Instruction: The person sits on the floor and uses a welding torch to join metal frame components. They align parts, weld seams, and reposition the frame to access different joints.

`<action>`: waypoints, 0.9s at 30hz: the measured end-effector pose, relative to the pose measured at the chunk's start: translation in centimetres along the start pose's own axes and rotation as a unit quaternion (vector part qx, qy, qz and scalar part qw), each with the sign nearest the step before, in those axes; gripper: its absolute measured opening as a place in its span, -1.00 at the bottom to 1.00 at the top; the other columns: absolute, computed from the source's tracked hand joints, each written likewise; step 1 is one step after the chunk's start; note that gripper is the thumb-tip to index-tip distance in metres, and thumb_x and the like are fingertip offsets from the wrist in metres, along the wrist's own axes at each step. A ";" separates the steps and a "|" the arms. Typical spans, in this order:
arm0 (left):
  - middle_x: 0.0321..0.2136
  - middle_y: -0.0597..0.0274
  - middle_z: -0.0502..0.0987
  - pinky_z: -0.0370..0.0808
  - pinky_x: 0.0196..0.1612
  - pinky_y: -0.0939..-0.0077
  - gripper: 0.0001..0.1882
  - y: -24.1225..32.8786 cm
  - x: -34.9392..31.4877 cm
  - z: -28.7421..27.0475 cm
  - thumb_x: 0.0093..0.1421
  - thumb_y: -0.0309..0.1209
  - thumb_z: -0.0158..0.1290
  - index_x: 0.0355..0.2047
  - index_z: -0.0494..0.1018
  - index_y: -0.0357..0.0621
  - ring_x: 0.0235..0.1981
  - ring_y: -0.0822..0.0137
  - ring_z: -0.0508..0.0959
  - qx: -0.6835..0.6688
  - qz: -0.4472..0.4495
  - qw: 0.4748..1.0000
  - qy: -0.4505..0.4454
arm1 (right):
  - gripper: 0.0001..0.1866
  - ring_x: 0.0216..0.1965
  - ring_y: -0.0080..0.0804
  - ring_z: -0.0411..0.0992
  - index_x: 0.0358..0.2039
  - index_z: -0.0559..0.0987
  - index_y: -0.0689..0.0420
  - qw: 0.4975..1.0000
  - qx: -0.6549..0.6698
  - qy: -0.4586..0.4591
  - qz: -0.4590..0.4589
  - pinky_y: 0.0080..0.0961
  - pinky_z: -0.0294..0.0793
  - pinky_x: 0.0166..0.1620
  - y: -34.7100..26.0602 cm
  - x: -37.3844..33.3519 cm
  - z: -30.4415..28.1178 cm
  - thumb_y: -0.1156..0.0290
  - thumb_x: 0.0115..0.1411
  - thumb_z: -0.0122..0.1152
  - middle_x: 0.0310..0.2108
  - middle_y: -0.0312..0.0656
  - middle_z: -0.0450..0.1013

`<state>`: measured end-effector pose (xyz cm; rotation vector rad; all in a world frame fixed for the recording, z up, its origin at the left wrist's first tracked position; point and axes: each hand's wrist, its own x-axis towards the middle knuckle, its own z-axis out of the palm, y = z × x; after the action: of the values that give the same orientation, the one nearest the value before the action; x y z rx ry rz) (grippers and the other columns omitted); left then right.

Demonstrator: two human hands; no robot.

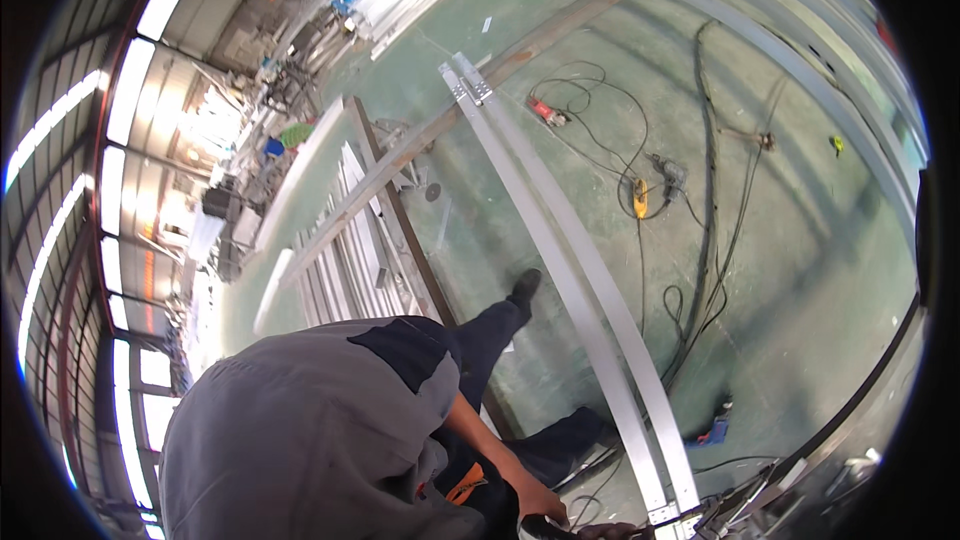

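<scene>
My left arm, bare below a grey sleeve, reaches to the lower edge. There my left hand point(538, 502) is closed round a dark tool-like thing point(540, 528), mostly cut off by the frame. Beside it, a dark shape point(608, 531) may be my right hand; its fingers do not show plainly. Both are close to the near ends of two long light-grey metal bars point(572, 285), which lie side by side. A plate with holes point(478, 90) joins or covers their far ends, which rest near a rusty beam point(515, 58). Fittings point(665, 515) sit at the near ends.
On the green floor lie a red angle grinder point(546, 112), a grey drill point(672, 178), a yellow tool-like thing point(640, 198), a blue drill point(718, 426) and trailing black cables point(711, 160). Long grey beams point(800, 55) curve along the right; metal profiles point(345, 275) are stacked at left.
</scene>
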<state>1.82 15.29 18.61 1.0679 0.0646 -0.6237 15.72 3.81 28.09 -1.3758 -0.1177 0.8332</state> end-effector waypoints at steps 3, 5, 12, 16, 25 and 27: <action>-0.32 0.16 0.56 0.47 -0.15 0.18 -0.39 1.6 -5.4 -2.8 0.09 -0.02 0.43 -0.02 0.51 -0.16 -0.28 0.23 0.52 -0.011 0.026 0.998 0.051 | 0.06 -0.46 -0.27 0.52 0.48 -0.02 0.16 0.999 0.053 -0.002 0.002 -0.38 0.55 -0.47 -0.7 2.0 8.1 -0.21 0.28 0.30 -0.18 -0.06 0.43; -0.32 0.08 0.57 0.48 -0.17 0.17 -0.40 0.6 -8.9 -5.3 0.07 -0.06 0.39 -0.02 0.47 -0.17 -0.28 0.18 0.56 0.009 0.085 0.993 0.076 | 0.00 -0.44 -0.24 0.52 0.51 -0.03 0.04 0.998 0.044 0.024 0.046 -0.31 0.57 -0.49 -1.5 2.9 15.1 -0.09 0.30 0.31 -0.24 -0.10 0.44; -0.42 -0.18 0.56 0.48 -0.21 -0.06 -0.59 8.8 -29.3 -16.4 0.09 -0.24 0.21 -0.15 0.41 -0.24 -0.28 -0.27 0.59 0.108 0.124 0.963 0.211 | -0.18 -0.54 -0.34 0.47 0.49 0.18 -0.08 0.998 -0.028 0.053 -0.004 -0.54 0.47 -0.65 -0.8 11.1 39.0 -0.31 0.40 -0.02 -0.13 0.00 0.51; -0.42 -0.16 0.58 0.49 -0.18 -0.03 -0.48 13.8 -39.2 -21.0 0.12 -0.19 0.24 -0.02 0.43 -0.27 -0.26 -0.24 0.61 0.047 0.039 0.970 0.235 | -0.14 -0.51 -0.44 0.44 0.47 0.19 -0.04 0.993 0.068 -0.049 0.086 -0.59 0.48 -0.60 -1.3 13.5 49.8 -0.38 0.40 -0.11 -0.07 -0.03 0.55; 0.20 -0.24 0.42 0.42 0.29 0.03 -0.18 5.8 -59.6 -42.6 0.01 -0.10 0.41 0.21 0.41 -0.26 0.22 -0.16 0.45 0.333 -0.134 0.769 0.528 | -0.10 -0.51 -0.38 0.41 0.46 0.23 -0.11 0.961 0.156 -0.157 0.167 -0.46 0.47 -0.55 7.5 17.7 61.9 -0.43 0.32 0.05 -0.07 -0.04 0.48; 0.32 -0.15 0.27 0.30 0.39 0.01 -0.01 2.1 -64.8 -49.5 -0.02 -0.07 0.43 0.33 0.27 -0.24 0.34 -0.18 0.29 0.426 -0.162 0.623 0.636 | -0.04 -0.52 -0.38 0.42 0.44 0.19 -0.05 0.962 0.138 -0.135 0.193 -0.46 0.44 -0.57 9.1 17.5 65.2 -0.47 0.28 0.06 -0.11 -0.03 0.44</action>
<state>-38.71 86.06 17.83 2.3137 1.3580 -0.0245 -10.56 66.66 28.64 -1.0288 0.0597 1.3116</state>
